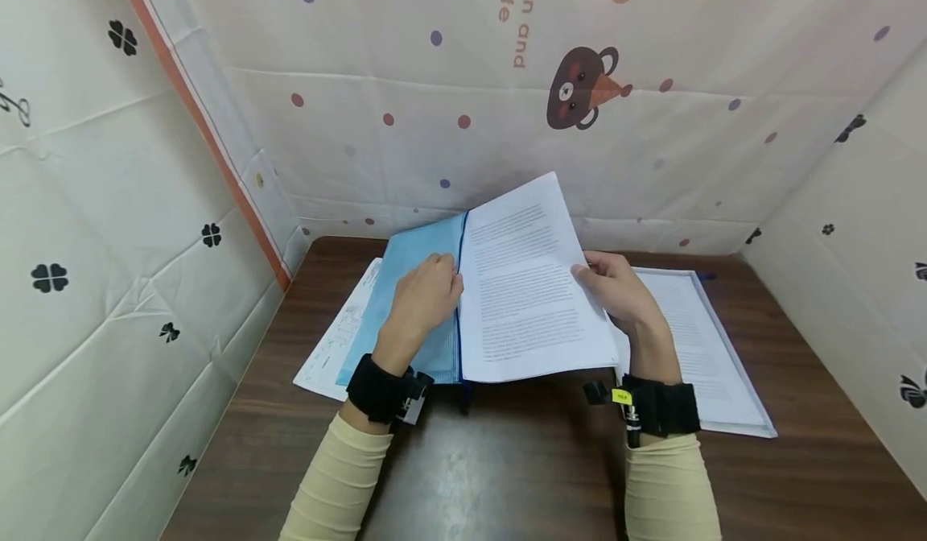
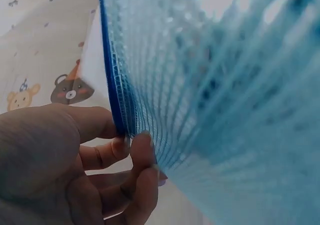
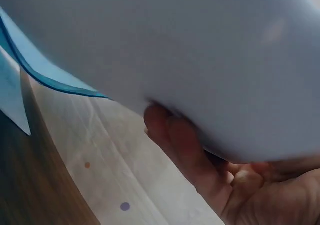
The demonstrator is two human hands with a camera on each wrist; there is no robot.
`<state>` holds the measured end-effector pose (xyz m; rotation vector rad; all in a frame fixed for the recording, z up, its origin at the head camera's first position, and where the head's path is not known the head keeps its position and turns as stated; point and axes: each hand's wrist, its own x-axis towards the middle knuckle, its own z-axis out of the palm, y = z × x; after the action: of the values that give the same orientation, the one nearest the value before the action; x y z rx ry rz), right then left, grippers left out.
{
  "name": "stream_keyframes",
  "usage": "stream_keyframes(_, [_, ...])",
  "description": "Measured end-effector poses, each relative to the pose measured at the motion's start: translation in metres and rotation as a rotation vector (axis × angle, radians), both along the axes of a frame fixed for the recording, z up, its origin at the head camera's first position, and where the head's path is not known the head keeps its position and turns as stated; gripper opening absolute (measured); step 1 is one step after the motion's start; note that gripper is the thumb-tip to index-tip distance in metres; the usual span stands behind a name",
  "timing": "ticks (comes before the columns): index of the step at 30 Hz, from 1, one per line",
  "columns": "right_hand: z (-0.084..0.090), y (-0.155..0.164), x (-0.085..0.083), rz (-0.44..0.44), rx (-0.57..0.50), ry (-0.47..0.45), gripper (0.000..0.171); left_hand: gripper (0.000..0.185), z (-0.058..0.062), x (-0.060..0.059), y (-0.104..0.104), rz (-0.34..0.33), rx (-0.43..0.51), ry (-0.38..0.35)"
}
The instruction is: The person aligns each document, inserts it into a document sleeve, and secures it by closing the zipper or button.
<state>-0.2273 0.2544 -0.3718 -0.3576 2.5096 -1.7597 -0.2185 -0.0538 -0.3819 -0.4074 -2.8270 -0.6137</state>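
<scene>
A blue mesh zip pouch is lifted off the brown table. My left hand pinches its dark blue zipper edge, the mesh filling the left wrist view. A stack of printed sheets sticks out of the pouch mouth to the right. My right hand grips the sheets' right edge, fingers curled under the white paper.
A printed page in a clear folder lies flat on the right. A sheet with drawings lies under the pouch at the left. Patterned cloth walls close in the table on three sides. Bare wood lies toward me.
</scene>
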Motion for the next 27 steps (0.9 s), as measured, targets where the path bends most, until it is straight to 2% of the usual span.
stream_keyframes(7, [-0.006, -0.010, -0.006, -0.106, 0.060, 0.035, 0.041, 0.017, 0.004, 0.000, -0.001, -0.008, 0.013, -0.028])
stream_keyframes(11, [-0.009, -0.015, -0.007, -0.185, 0.136, 0.074, 0.041, 0.015, 0.004, 0.002, -0.001, -0.029, -0.026, -0.016])
stream_keyframes(16, [-0.009, -0.027, -0.005, -0.246, 0.168, 0.133, 0.042, 0.016, 0.005, 0.004, -0.001, -0.051, -0.038, -0.008])
stream_keyframes(19, [-0.009, -0.035, -0.005, -0.229, 0.150, 0.132, 0.042, 0.019, 0.005, 0.006, 0.001, -0.043, -0.010, -0.009])
stream_keyframes(24, [-0.010, -0.043, -0.006, -0.118, 0.068, 0.035, 0.039, 0.021, 0.004, 0.006, 0.006, -0.002, 0.049, -0.008])
stream_keyframes(27, [-0.012, -0.045, -0.007, -0.072, 0.059, 0.016, 0.038, 0.020, 0.003, 0.006, 0.007, 0.017, 0.083, -0.008])
